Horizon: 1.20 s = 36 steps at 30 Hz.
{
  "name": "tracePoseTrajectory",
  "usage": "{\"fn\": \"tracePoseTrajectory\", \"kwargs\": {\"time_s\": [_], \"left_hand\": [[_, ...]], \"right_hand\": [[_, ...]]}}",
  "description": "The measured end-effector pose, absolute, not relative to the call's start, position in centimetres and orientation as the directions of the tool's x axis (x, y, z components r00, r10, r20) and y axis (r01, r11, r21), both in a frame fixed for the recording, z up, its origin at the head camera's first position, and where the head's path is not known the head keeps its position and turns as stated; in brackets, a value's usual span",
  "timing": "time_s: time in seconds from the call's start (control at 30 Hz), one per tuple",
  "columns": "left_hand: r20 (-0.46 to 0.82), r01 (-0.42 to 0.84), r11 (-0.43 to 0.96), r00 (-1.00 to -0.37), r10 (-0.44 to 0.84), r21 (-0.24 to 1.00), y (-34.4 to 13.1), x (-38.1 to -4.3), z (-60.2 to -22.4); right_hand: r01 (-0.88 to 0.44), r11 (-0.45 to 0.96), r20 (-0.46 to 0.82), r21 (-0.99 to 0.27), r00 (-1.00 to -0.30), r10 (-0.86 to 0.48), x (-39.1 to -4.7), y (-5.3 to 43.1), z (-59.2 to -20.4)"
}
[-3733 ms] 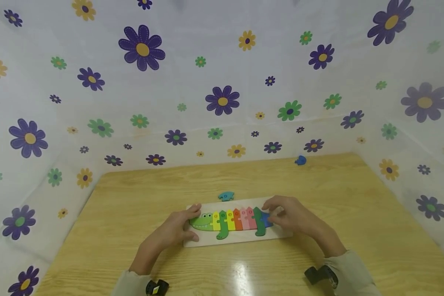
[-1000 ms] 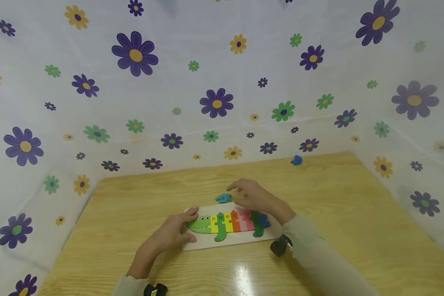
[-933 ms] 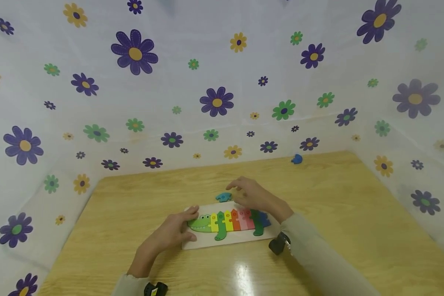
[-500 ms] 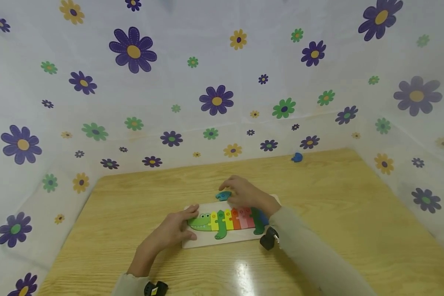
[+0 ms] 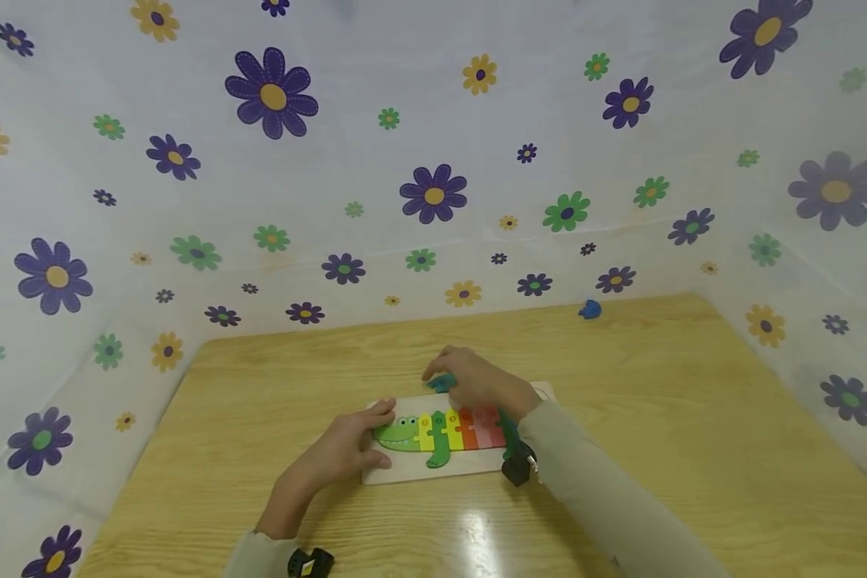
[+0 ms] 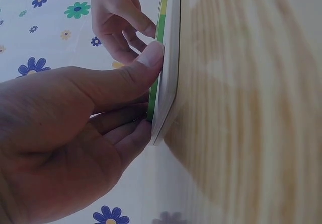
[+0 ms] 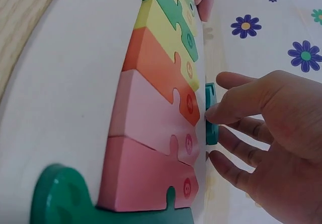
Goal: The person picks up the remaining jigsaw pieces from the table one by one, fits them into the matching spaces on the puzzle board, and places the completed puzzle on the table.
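A wooden crocodile puzzle board (image 5: 405, 475) lies on the table with several coloured pieces set in it. My left hand (image 5: 343, 445) rests on its left end by the green head piece (image 5: 397, 436). In the left wrist view, the thumb and fingers of the left hand (image 6: 75, 113) touch the board's end, extended rather than curled. Just beyond the far edge lies a loose teal piece (image 5: 442, 383). My right hand (image 5: 480, 381) reaches over that piece. The right wrist view has its thumb against the teal piece (image 7: 211, 131), other fingers spread and slightly bent. My right arm hides the tail end.
A loose blue piece (image 5: 590, 309) lies at the table's back right, near the flowered white cloth (image 5: 376, 177) that walls the table (image 5: 665, 385). Orange (image 7: 156, 65) and pink pieces (image 7: 146, 118) sit side by side in the board.
My right hand has left the blue piece at the board's tail end and moved left to the teal piece, lately drawing closer around it. My left hand stays on the board.
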<state>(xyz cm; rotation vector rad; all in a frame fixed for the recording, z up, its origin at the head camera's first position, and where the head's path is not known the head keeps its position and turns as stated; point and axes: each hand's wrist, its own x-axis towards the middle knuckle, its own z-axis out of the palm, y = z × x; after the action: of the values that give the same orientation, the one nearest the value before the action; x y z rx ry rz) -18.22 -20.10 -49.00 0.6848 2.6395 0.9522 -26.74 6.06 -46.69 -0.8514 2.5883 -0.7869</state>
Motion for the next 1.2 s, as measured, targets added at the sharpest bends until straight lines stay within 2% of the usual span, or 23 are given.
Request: {"fn": "tracePoseTrajectory", "kwargs": {"time_s": [0.53, 0.8, 1.0, 1.2], "left_hand": [[-0.061, 0.354, 0.662, -0.853, 0.518, 0.661, -20.5, -17.9, -49.3], [-0.050, 0.367, 0.658, -0.850, 0.524, 0.658, -20.5, -17.8, -49.1], [-0.031, 0.385, 0.638, -0.841, 0.540, 0.667, -20.6, -17.8, -48.9], [-0.020, 0.408, 0.631, -0.830, 0.558, 0.660, -20.3, -18.2, -48.9]], "right_hand": [[-0.467, 0.705, -0.169, -0.533, -0.758, -0.630, -26.7, 5.3, -46.5], [-0.518, 0.682, -0.093, -0.516, -0.758, -0.645, -27.2, 5.5, -47.1], [-0.622, 0.621, -0.009, -0.477, -0.703, -0.711, -27.5, 5.4, -47.4], [-0.596, 0.624, -0.026, -0.505, -0.713, -0.701, -27.8, 5.7, -47.2]]}}
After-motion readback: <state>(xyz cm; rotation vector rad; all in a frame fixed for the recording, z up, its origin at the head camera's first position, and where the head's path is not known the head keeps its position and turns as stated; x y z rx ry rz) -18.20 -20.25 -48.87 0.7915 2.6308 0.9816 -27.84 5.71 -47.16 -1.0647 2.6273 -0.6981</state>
